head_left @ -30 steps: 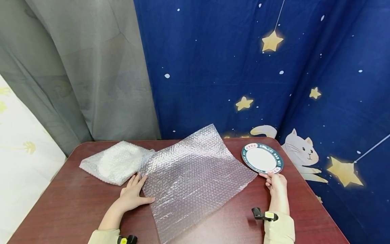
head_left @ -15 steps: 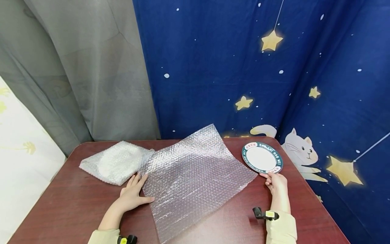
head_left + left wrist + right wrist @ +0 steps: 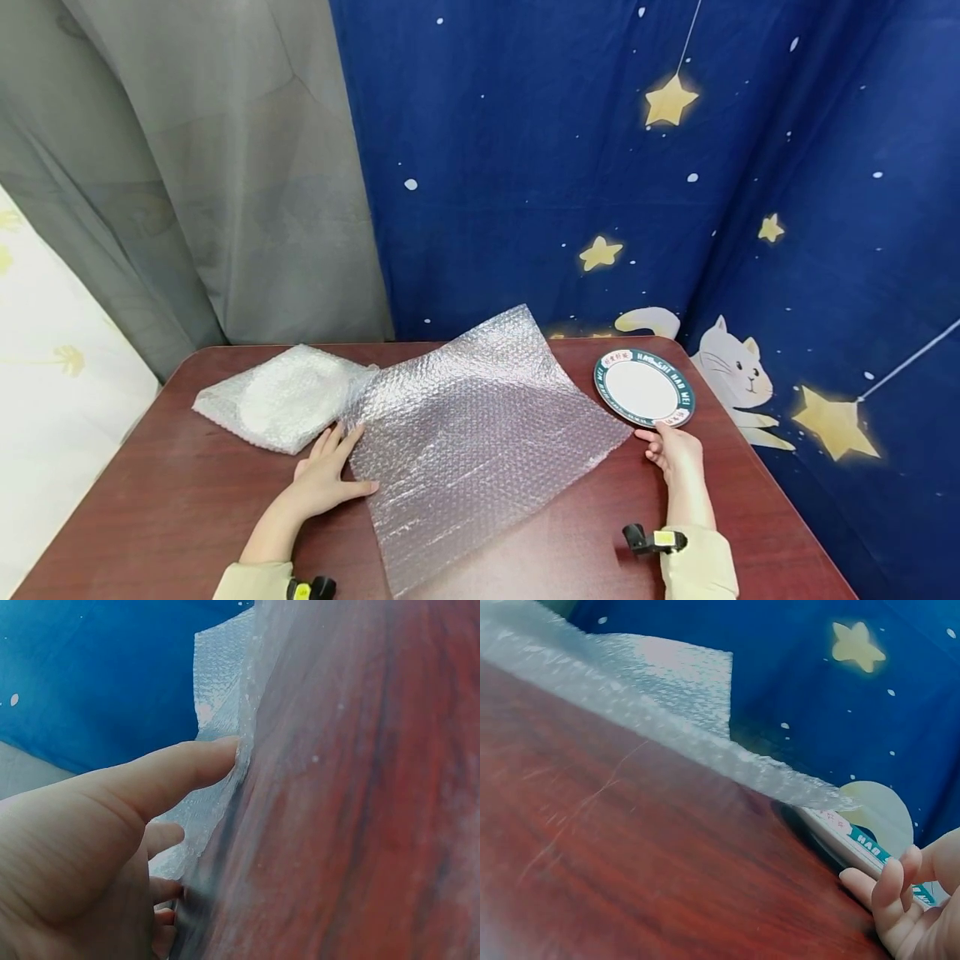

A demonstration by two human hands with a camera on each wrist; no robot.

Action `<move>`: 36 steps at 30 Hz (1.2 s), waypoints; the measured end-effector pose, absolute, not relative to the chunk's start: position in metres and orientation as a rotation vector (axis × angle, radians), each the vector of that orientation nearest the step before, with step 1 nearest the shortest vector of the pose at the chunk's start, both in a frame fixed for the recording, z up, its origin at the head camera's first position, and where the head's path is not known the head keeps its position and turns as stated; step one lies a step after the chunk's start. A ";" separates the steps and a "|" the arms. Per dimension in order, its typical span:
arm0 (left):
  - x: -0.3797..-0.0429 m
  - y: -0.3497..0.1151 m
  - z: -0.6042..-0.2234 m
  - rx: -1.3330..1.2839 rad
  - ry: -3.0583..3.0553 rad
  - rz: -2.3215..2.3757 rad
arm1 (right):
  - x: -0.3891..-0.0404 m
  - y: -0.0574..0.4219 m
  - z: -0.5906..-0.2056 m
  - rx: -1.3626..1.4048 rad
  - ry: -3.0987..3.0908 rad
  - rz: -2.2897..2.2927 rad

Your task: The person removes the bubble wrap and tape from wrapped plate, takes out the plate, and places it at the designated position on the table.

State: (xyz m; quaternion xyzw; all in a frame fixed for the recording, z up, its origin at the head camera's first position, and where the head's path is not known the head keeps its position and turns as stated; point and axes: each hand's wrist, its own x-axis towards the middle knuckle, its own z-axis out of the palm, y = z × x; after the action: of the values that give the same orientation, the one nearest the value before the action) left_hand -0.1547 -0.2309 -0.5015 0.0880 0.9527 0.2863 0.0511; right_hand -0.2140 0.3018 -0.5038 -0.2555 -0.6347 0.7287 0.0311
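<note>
A sheet of bubble wrap point(image 3: 480, 442) lies spread across the middle of the table, its far corner raised. My left hand point(image 3: 322, 475) rests at its left edge with fingers spread; in the left wrist view the thumb point(image 3: 187, 765) touches that edge. At the right, a round plate point(image 3: 641, 387) with a white centre and green lettered rim lies beyond the sheet's right corner. My right hand point(image 3: 678, 454) pinches the plate's near rim, thumb on top and fingertips at its underside, as the right wrist view shows. Parts of those fingers are hidden.
A bundle of bubble wrap around a round white thing point(image 3: 292, 400) lies at the back left, close to my left fingertips. The dark red table point(image 3: 172, 517) ends at a blue star-patterned curtain point(image 3: 495, 183) and a grey curtain point(image 3: 262, 208).
My right forearm has shifted slightly to the right, with the hand still at the plate's rim. The left hand and the bubble wrap stay where they were.
</note>
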 end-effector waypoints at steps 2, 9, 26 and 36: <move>-0.154 -0.231 -0.501 0.260 2.901 0.875 | -0.213 0.300 -0.504 -0.785 -1.988 2.229; -0.152 -0.229 -0.500 0.237 2.921 0.895 | -0.212 0.297 -0.502 -0.785 -2.117 2.120; -0.143 -0.231 -0.500 0.263 2.985 1.055 | -0.199 0.295 -0.500 -0.605 -2.284 2.122; -0.134 -0.238 -0.495 0.204 3.039 1.183 | -0.200 0.286 -0.495 -0.495 -2.415 1.877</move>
State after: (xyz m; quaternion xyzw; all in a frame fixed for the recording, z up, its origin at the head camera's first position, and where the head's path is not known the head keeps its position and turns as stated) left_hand -0.1344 -0.2382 -0.4945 0.0624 0.9282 0.3613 -0.0631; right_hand -0.1998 0.2862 -0.4947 -0.1597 -0.7792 0.6057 0.0216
